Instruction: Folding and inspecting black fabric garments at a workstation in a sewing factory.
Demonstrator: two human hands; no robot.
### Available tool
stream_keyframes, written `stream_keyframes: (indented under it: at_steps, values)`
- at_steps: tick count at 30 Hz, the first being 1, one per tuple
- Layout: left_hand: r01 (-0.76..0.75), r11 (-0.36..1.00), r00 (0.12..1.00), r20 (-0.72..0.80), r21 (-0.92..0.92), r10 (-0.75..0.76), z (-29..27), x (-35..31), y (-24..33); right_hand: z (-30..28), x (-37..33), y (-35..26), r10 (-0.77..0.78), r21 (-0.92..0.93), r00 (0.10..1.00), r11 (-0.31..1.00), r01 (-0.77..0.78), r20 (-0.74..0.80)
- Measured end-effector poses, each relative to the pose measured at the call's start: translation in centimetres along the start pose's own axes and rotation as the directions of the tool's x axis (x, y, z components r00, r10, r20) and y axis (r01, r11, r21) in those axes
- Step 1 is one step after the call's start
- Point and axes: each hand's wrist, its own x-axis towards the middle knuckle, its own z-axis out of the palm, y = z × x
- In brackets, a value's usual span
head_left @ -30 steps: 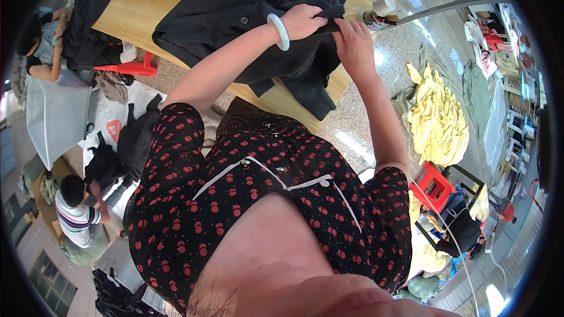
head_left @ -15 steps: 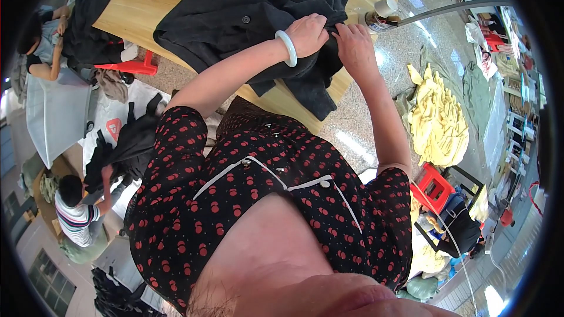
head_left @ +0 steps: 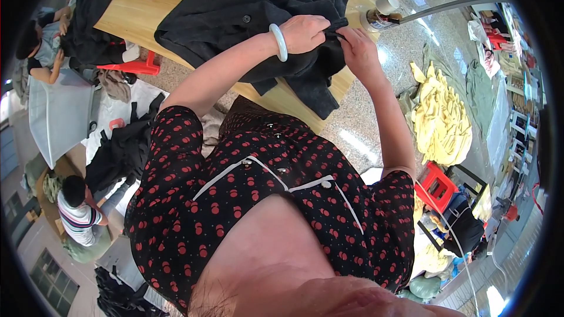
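Note:
A black garment (head_left: 235,29) with a dark button lies spread over the light wooden table (head_left: 138,14), part of it hanging past the near edge. My left hand (head_left: 302,34), a pale bangle (head_left: 278,43) on its wrist, is closed on a fold of the garment. Just to its right, my right hand (head_left: 359,50) pinches the same cloth, and a short dark strip stretches between the two hands. Both sets of fingertips are partly hidden by the hands and cloth.
Beside my right hand stand a jar (head_left: 375,20) and a white cup (head_left: 386,4) at the table's right edge. Yellow cloth (head_left: 440,114) is heaped on the floor to the right, near a red stool (head_left: 436,186). Co-workers sit at the left.
My left hand has shifted slightly, and my right hand has moved a little right and down, drawing the cloth between them. A co-worker at the left has drawn an arm in.

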Motion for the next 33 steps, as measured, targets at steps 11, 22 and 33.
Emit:
stream_keyframes:
  at_steps: [11,22,33]
  values:
    - [0.228,0.874,0.971,0.169,-0.429,-0.170,-1.3,0.2,-0.8,0.5,-0.4,0.7,0.453,0.826,0.706,-0.146,-0.544,0.545]
    - [0.094,0.995,0.927,-0.363,-0.019,-0.095,1.2,-5.9,1.0,-2.2,-1.8,1.8,0.464,0.855,0.771,0.052,-0.515,0.437]
    - [0.426,0.904,0.903,-0.076,0.023,-0.423,1.8,-14.9,-8.3,-4.1,-3.0,3.2,0.433,0.930,0.838,-0.003,-0.367,0.332]
